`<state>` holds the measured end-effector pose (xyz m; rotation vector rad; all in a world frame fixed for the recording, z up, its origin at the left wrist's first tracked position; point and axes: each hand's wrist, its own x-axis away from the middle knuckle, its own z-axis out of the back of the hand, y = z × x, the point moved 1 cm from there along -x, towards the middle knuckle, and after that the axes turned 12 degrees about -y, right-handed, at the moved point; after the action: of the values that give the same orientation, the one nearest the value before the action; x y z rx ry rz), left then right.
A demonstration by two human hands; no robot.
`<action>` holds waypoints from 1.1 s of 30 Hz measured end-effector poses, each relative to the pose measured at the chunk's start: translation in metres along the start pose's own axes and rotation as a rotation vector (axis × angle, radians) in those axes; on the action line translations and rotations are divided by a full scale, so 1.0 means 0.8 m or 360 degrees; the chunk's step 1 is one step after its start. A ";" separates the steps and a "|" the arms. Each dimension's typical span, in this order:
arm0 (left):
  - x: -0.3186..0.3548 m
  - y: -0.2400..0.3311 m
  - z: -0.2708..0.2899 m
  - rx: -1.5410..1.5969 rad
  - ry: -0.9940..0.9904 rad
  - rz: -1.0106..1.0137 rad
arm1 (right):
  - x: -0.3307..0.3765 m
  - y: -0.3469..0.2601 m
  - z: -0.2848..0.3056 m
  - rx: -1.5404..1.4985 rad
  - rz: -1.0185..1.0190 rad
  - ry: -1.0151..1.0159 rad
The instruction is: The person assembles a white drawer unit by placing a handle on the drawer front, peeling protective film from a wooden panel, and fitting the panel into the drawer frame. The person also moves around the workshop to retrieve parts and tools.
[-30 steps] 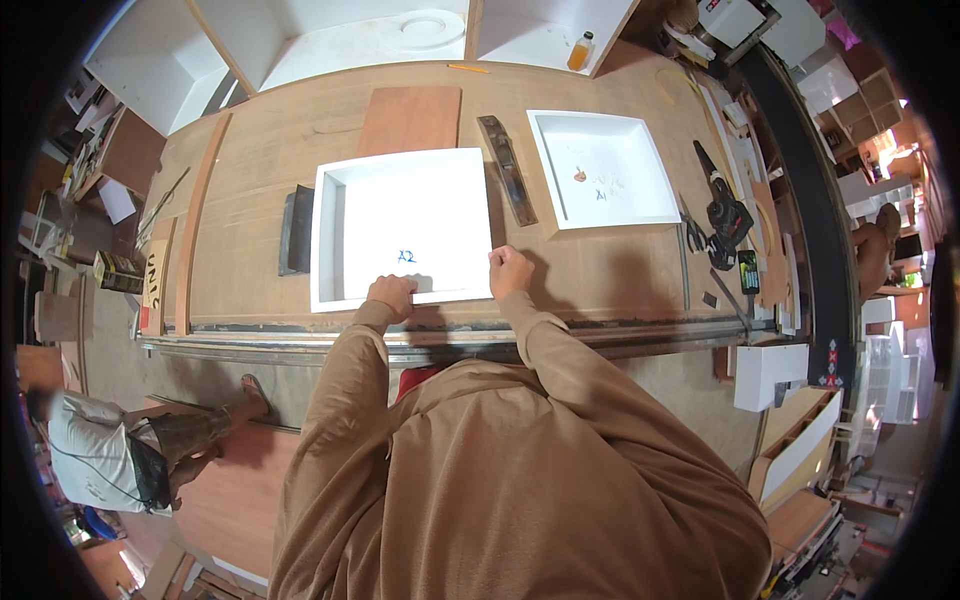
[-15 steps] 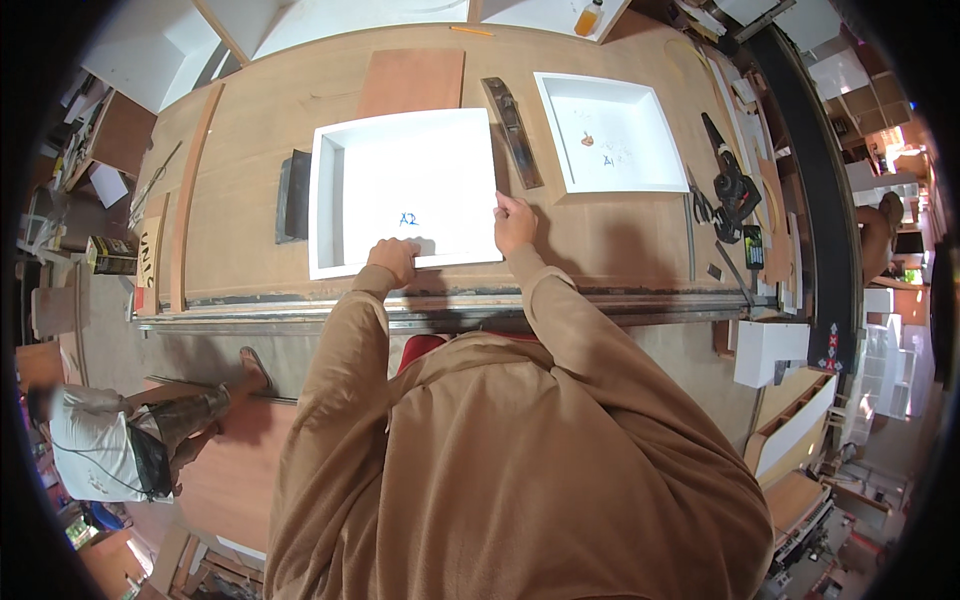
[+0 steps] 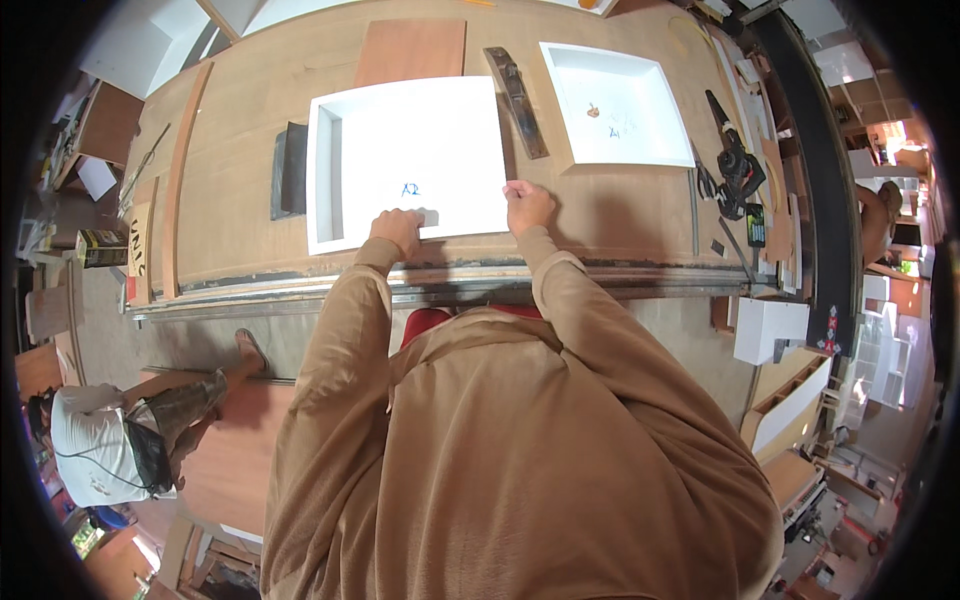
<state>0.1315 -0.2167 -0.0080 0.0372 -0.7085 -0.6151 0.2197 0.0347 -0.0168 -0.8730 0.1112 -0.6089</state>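
A shallow white box [image 3: 410, 150] with low walls and handwritten blue marks inside lies on the wooden workbench [image 3: 230, 200] in front of me. My left hand [image 3: 397, 230] is closed over its near wall, fingertips reaching inside. At the right wall, close to the near corner, my right hand [image 3: 530, 207] has its fingers curled against the edge; part of that grip is hidden. A second shallow white box [image 3: 625, 105] stands farther right, holding a small brown piece and some specks. Between the boxes lies a dark wooden hand plane [image 3: 516, 100].
A reddish-brown board [image 3: 412, 48] lies behind the box, a dark block [image 3: 290, 170] to its left. On the right are a black power tool [image 3: 738, 170] and strips of wood. A long batten [image 3: 187, 180] lies left. Another person [image 3: 110, 440] is at the lower left.
The whole view has shifted, so the bench sits higher in the picture. My right hand has slid slightly nearer the box's near corner; my left hand keeps its place on the near wall.
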 end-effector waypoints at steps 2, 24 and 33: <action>0.002 0.002 -0.003 0.0024 0.0013 0.0034 | 0.011 -0.001 0.006 0.0064 0.0003 -0.0035; 0.031 0.004 0.001 0.0201 0.0052 -0.0040 | 0.083 0.047 0.002 0.0207 0.0141 -0.0009; 0.128 -0.100 -0.043 0.0596 0.1425 0.0240 | 0.084 0.046 0.009 -0.0245 -0.0075 -0.0257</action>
<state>0.1720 -0.3435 0.0085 0.5670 0.0565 -0.2594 0.2943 0.0208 -0.0299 -1.0729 -0.0090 -0.5768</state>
